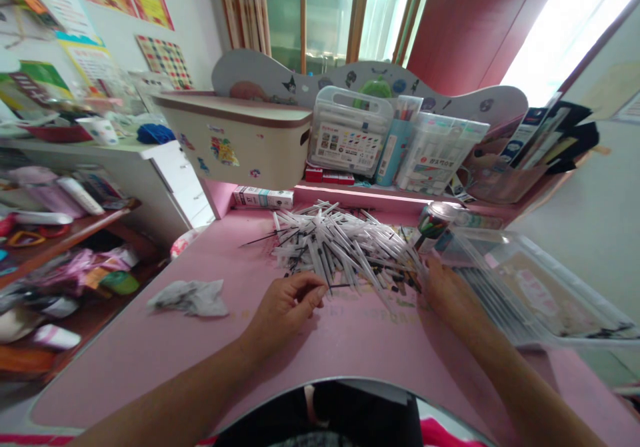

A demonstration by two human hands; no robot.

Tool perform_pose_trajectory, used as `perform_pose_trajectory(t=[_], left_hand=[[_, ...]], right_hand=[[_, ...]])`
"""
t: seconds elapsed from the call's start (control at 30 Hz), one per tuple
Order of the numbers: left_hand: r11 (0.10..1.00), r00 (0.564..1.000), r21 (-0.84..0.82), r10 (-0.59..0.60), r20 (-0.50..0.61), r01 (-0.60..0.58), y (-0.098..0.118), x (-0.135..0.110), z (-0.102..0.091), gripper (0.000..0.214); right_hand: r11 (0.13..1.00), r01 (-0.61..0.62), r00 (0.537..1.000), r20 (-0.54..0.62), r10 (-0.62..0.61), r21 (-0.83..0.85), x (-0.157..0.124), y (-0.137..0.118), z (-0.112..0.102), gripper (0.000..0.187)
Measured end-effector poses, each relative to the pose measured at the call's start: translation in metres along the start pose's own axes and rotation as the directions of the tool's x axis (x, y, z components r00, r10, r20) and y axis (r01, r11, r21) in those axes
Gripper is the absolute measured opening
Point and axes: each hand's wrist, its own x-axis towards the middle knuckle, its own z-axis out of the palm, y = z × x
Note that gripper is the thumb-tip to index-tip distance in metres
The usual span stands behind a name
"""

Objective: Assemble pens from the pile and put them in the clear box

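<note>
A heap of white pen barrels (pixel 333 237) mixed with thin black refills lies on the pink desk (pixel 200 360). Just in front of the heap, my left hand (pixel 293 303) is closed in a pinch, with a thin dark pen refill (pixel 345 285) reaching right from its fingertips. At the heap's right edge my right hand (pixel 445 290) has its fingers bent together against white barrels; whether it grips one is hidden. Close to its wrist stands a clear plastic box (pixel 530 340) with dark sticks lying in a row.
Behind my right hand stands a can (pixel 435 223) with pens. Crumpled tissue (pixel 193 298) lies on the left. A small printed box (pixel 264 197) sits behind the heap, below a shelf carrying a beige bin (pixel 250 147), marker cases (pixel 350 133) and a pen holder (pixel 500 183).
</note>
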Motion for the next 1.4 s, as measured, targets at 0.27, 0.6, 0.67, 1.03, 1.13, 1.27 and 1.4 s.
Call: perform_pose_trajectory(t=[0.27, 0.6, 0.67, 1.03, 1.13, 1.27, 1.4], left_hand=[[0.990, 0.997, -0.122, -0.063, 0.050, 0.068, 0.000, -0.001, 0.006, 0.017], [0.893, 0.984, -0.429, -0.072, 0.162, 0.136, -0.005, 0.004, 0.013, 0.026], [0.878, 0.987, -0.457, -0.090, 0.134, 0.143, -0.002, 0.004, 0.013, 0.022], [0.705, 0.959, -0.669, -0.278, 0.046, 0.236, 0.004, 0.005, 0.013, 0.016], [0.703, 0.957, -0.672, -0.289, 0.028, 0.232, 0.006, 0.006, 0.012, 0.015], [0.705, 0.951, -0.665, -0.306, 0.028, 0.247, 0.008, 0.006, 0.013, 0.018], [0.697, 0.950, -0.674, -0.311, 0.023, 0.245, 0.006, 0.006, 0.013, 0.021]], right_hand=[[0.924, 0.158, 0.987, -0.051, -0.150, 0.347, -0.011, -0.054, -0.039, 0.020], [0.638, 0.528, 0.826, -0.163, -0.540, 0.561, -0.035, -0.133, -0.027, 0.027], [0.622, 0.505, 0.838, -0.167, -0.519, 0.598, -0.033, -0.133, -0.021, 0.019], [0.993, 0.079, 0.997, 0.019, -0.081, 0.092, 0.001, -0.069, -0.047, 0.017], [0.992, -0.057, 0.983, 0.166, 0.076, -0.117, 0.006, -0.047, -0.047, 0.025], [0.979, -0.106, 0.958, 0.248, 0.147, -0.172, 0.004, -0.040, -0.038, 0.026], [0.981, -0.105, 0.938, 0.311, 0.151, -0.160, 0.004, -0.042, -0.033, 0.026]])
